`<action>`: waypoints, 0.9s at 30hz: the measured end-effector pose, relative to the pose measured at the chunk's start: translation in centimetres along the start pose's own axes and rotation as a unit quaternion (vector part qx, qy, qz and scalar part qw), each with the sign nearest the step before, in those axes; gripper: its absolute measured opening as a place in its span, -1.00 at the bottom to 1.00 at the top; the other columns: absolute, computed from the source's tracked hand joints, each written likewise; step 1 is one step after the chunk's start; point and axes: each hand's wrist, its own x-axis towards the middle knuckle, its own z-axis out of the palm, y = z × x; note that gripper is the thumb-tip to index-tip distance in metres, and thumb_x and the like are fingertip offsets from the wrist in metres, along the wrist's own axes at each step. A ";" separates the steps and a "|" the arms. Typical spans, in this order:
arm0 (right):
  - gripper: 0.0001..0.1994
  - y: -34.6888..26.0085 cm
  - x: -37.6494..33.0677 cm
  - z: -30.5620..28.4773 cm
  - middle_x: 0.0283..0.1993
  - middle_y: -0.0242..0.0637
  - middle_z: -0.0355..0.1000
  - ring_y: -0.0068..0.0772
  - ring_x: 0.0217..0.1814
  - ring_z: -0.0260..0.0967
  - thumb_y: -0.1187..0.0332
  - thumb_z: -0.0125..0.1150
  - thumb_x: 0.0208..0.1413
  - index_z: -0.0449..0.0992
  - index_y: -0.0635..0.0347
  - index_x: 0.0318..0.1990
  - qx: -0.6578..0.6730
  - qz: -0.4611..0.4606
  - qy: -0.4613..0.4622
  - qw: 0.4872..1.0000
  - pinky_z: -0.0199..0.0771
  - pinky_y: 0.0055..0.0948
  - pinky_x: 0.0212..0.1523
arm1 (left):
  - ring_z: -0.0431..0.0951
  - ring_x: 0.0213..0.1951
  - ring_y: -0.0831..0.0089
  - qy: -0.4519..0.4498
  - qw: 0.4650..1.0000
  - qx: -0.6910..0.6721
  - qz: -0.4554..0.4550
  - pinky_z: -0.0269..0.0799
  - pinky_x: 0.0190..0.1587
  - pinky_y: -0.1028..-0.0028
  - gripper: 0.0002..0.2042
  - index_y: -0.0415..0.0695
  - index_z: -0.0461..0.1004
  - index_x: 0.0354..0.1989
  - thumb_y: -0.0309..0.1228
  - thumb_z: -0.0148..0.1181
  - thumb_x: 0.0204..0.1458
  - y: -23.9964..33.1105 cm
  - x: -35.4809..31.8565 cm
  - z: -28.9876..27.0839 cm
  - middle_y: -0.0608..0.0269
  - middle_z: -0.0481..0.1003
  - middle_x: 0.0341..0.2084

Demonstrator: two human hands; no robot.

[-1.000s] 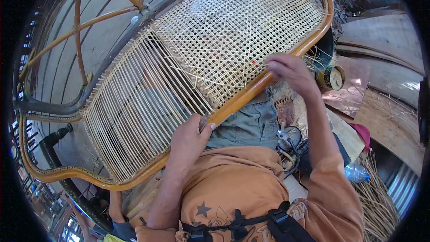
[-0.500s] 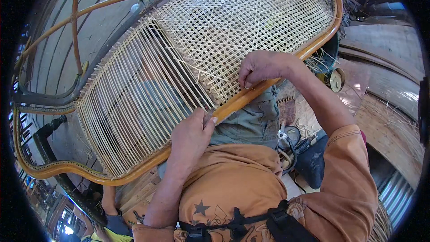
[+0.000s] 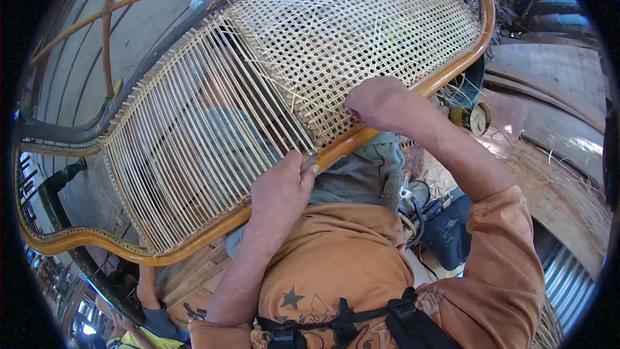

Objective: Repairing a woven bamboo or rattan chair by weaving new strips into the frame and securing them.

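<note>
A curved, honey-brown wooden furniture frame point(image 3: 341, 147) lies slantwise across my lap. Its right part carries an open-mesh cane panel point(image 3: 361, 19), woven in a lattice with diagonals. To the left, pale parallel cane strands point(image 3: 187, 136) span the opening without cross weave. My left hand point(image 3: 278, 189) grips the near rail where strands and lattice meet, its thumb along the rail and its other fingers partly hidden. Closed, my right hand point(image 3: 382, 105) rests at the lattice's near edge just above the rail. Its bent fingertips are turned away, so what they pinch is hidden.
Dark bars and curved rods point(image 3: 107, 52) border the far left side. Right of my knees sit a round tin point(image 3: 479, 118), pliers-like tools point(image 3: 407, 194) and flat boards point(image 3: 542, 68) with cane scraps. Another person's arm point(image 3: 147, 287) shows at lower left.
My right hand has rolled over slightly and shifted a little right, its fingertips now more hidden. My left hand keeps its grip on the rail. The view has shifted slightly.
</note>
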 end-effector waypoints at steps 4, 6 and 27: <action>-0.92 -0.1 0.0 0.4 -0.48 -0.15 0.42 -0.09 -0.35 0.43 0.42 0.09 -0.17 0.47 0.18 -0.47 -0.032 -0.051 0.069 0.996 0.43 -0.21 -0.33 | 0.52 -0.39 0.08 -0.030 0.999 0.013 -0.007 0.41 -0.33 0.18 -0.79 -0.19 0.36 -0.38 -0.27 0.09 0.03 0.1 -0.1 -0.5 0.04 0.49 -0.48; -0.94 -0.2 0.0 0.3 -0.50 -0.16 0.41 -0.09 -0.37 0.42 0.43 0.08 -0.17 0.45 0.18 -0.50 -0.042 -0.064 0.058 0.995 0.43 -0.22 -0.34 | 0.52 -0.40 0.08 -0.024 1.000 0.005 0.003 0.42 -0.34 0.18 -0.79 -0.19 0.36 -0.37 -0.27 0.09 0.02 -0.2 0.0 -0.3 0.04 0.49 -0.48; -0.88 -0.2 0.2 0.1 -0.34 -0.08 0.44 0.00 -0.24 0.40 0.44 0.07 -0.07 0.45 0.24 -0.35 0.056 -0.039 -0.018 0.998 0.39 -0.16 -0.23 | 0.53 -0.47 0.10 0.030 0.995 -0.045 0.078 0.44 -0.42 0.20 -0.81 -0.16 0.36 -0.38 -0.28 0.11 0.02 -1.7 -0.3 0.4 0.07 0.49 -0.54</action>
